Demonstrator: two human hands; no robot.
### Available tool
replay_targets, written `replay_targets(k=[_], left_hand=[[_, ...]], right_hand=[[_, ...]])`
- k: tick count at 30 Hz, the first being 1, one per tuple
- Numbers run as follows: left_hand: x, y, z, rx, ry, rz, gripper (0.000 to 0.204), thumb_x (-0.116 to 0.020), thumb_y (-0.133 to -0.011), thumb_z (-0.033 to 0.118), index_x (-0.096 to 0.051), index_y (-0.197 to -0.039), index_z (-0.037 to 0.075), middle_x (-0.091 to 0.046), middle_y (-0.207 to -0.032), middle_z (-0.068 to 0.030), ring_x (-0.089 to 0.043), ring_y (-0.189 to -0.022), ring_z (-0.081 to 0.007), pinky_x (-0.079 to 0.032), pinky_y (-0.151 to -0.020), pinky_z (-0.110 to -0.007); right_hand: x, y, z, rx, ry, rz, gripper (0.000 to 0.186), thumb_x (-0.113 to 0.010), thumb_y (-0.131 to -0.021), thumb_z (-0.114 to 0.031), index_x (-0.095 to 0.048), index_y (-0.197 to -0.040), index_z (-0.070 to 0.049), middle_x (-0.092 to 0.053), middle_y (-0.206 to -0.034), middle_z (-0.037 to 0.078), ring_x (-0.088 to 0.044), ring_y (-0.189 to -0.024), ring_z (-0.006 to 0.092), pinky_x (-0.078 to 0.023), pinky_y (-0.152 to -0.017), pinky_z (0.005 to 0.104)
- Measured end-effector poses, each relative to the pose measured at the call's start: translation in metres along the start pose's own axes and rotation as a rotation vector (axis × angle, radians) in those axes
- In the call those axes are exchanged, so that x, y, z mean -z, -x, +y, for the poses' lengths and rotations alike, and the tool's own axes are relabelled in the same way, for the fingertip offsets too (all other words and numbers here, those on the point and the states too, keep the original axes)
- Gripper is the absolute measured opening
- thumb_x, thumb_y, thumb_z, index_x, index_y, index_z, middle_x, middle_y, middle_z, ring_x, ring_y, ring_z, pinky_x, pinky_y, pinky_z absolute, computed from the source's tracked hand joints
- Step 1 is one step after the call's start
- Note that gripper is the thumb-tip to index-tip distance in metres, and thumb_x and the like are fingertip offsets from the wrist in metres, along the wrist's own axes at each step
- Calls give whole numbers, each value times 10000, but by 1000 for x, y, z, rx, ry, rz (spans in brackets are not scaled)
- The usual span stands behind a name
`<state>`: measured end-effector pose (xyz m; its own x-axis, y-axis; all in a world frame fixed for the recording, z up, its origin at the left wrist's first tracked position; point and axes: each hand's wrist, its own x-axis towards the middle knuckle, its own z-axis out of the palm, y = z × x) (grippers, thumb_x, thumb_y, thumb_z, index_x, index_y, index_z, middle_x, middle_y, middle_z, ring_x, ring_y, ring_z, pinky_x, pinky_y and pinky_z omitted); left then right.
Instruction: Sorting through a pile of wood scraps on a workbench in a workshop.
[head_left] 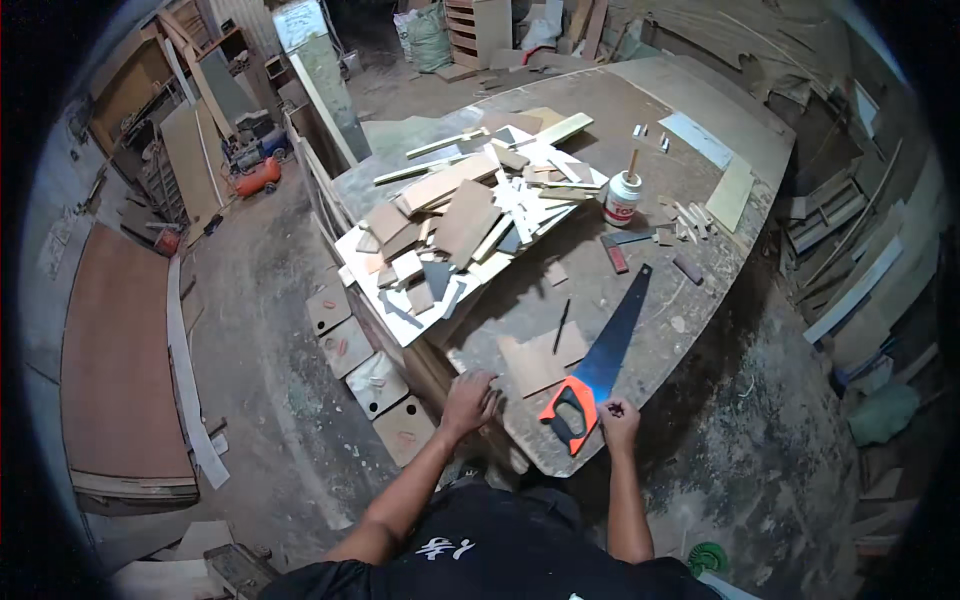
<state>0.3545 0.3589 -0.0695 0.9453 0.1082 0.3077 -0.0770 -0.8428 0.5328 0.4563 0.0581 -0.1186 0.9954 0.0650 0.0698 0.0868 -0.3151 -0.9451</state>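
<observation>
Orange and black make up the handle of the handsaw (600,365) that lies flat on the near end of my worn workbench (655,335), its blue-grey blade slanting away from me to the right and narrowing to a dark tip, with a bright blue gleam close to the handle. Just left of it sit thin tan boards (532,368), with a slim black stick like a pen (562,326) lying partly across them. My left hand (470,402) is at the bench's left edge near those boards, half open, the fingers loosely bent; whether it rests on the edge I can't tell. My right hand (619,428) is right beside the saw's handle, fingers curled in, with something small and dark (616,408) showing at the fingertips. I can't make out what that is, how firmly I have it, or whether my hand touches the saw. The blade's teeth are too fine to see, my shirt (480,545) runs off the lower edge, and overlapping wood scraps (468,222) on the bench partly cover one another.
</observation>
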Motion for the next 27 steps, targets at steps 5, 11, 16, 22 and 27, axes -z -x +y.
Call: replay_targets(k=[5, 11, 16, 22, 27], left_hand=[[44, 46, -47, 21, 86, -6, 332, -599, -759, 131, -542, -1077, 53, -564, -1073, -156, -501, -1061, -336, -398, -873, -426], [86, 141, -129, 202, 186, -33, 321, -583, -783, 114, -552, -1090, 27, -602, -1003, -153, -573, -952, -316, -459, -814, -383], [89, 245, -225, 421, 300, 55, 282, -575, -785, 89, -556, -1053, 4, -636, -860, -145, -647, -790, -262, -500, -697, -354], [103, 294, -258, 594, 448, 35, 241, -544, -785, 71, -569, -1011, -9, -657, -778, -129, -644, -695, -183, -500, -645, -305], [131, 309, -239, 464, 527, -118, 223, -524, -833, 134, -584, -1006, 6, -658, -740, -117, -645, -662, -156, -508, -625, -297]], right_hand=[[-42, 71, -18, -136, -54, 72, 42, -690, -754, -28, -658, -778, -13, -580, -644, -25, -509, -557, 46, -405, -518, 199], [-97, 143, -75, -109, -118, 65, 78, -661, -806, -74, -664, -783, 0, -595, -664, -12, -530, -583, 48, -420, -525, 209], [-112, 193, -100, -133, -112, -33, 132, -656, -817, -101, -634, -732, -2, -578, -638, -22, -515, -566, 46, -411, -525, 210], [-118, 258, -113, 47, -15, 63, 124, -688, -767, -66, -597, -695, -23, -545, -630, -25, -491, -567, 45, -401, -516, 220], [-130, 334, -118, 139, 14, 187, 80, -679, -748, -20, -602, -729, -30, -592, -748, 4, -531, -638, 54, -435, -542, 225]])
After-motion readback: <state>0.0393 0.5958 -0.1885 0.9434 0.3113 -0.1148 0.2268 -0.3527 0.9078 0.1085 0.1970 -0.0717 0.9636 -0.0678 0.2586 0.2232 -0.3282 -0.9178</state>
